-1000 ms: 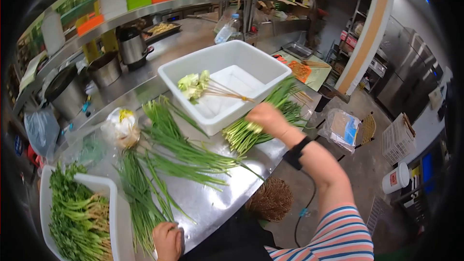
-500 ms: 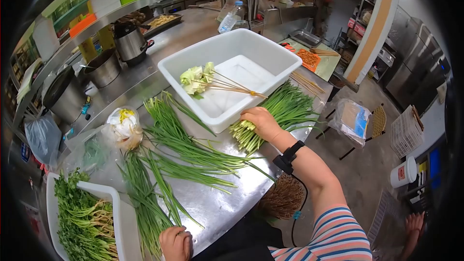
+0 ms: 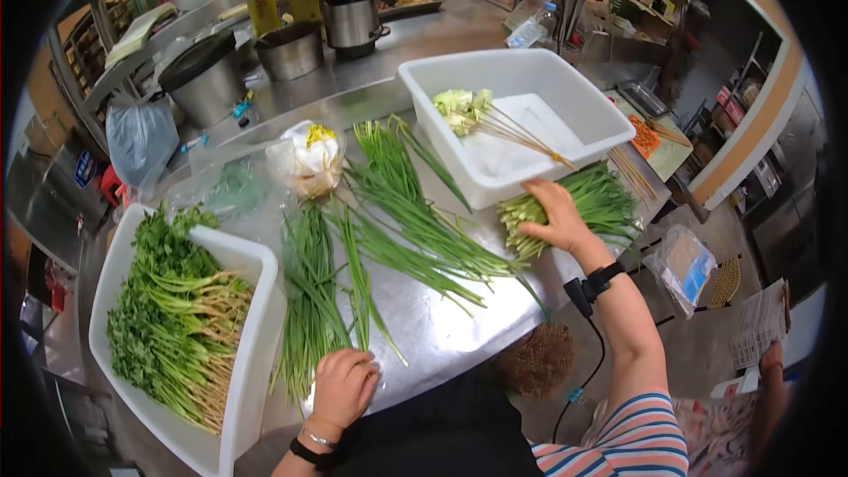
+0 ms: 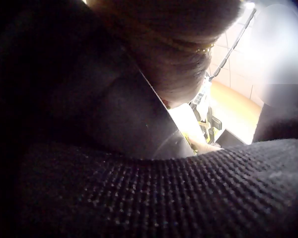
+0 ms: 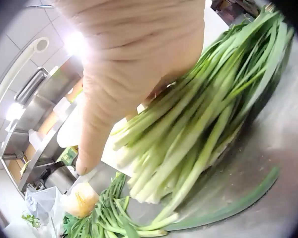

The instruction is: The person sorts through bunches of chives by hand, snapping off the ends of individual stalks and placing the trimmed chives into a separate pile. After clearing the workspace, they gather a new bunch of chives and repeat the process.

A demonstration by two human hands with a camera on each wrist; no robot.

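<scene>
My right hand (image 3: 549, 216) lies over the pale stem ends of a bunch of green chives (image 3: 596, 199), fingers curved round it, beside the front wall of a white tub (image 3: 499, 190). In the right wrist view the hand (image 5: 134, 64) covers the bunch (image 5: 198, 129) from above, one finger stretched down its side. At the steel table's near edge my left hand (image 3: 343, 384) rests with fingers curled, at the ends of loose chives (image 3: 309, 300). What it holds is hidden. The left wrist view shows only the hand's underside (image 4: 174, 54) and dark fabric.
Skewered vegetables (image 3: 464, 110) lie in the tub. More chives (image 3: 406, 212) spread across the table middle. A second white tub (image 3: 256, 300) of cilantro stands at the left. A plastic bag bundle (image 3: 309, 159), pots (image 3: 287, 49) and a kettle (image 3: 351, 13) sit behind.
The view has swung left, bringing the cilantro tub further in. My right hand stays on the chive bunch. My left hand has slid a little further onto the table edge.
</scene>
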